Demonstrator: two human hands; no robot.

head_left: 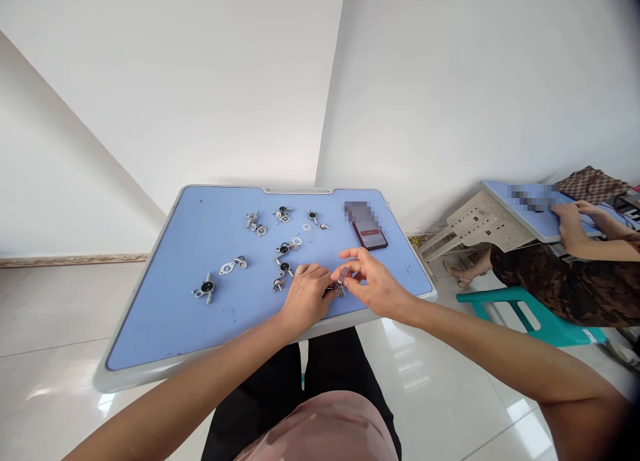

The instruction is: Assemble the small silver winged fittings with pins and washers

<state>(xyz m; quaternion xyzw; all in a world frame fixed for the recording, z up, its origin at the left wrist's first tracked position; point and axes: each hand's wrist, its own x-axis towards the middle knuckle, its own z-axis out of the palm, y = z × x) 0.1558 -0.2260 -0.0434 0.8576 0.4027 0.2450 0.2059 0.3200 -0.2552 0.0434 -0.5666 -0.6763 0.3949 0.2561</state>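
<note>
My left hand (pixel 306 294) and my right hand (pixel 373 281) meet over the near edge of a small blue table (pixel 165 314). Both pinch one small metal fitting (pixel 341 287) between their fingertips. Most of that part is hidden by the fingers. Several similar metal fittings lie scattered on the tabletop, among them one with a black centre (pixel 205 288) at the left, a flat oval plate (pixel 227 268) and a cluster (pixel 283 214) toward the far edge.
A phone (pixel 370 236) lies on the table's far right. To the right another person sits on a teal stool (pixel 530 314), a hand (pixel 570 224) on a second blue table. White walls stand behind; glossy tiled floor surrounds.
</note>
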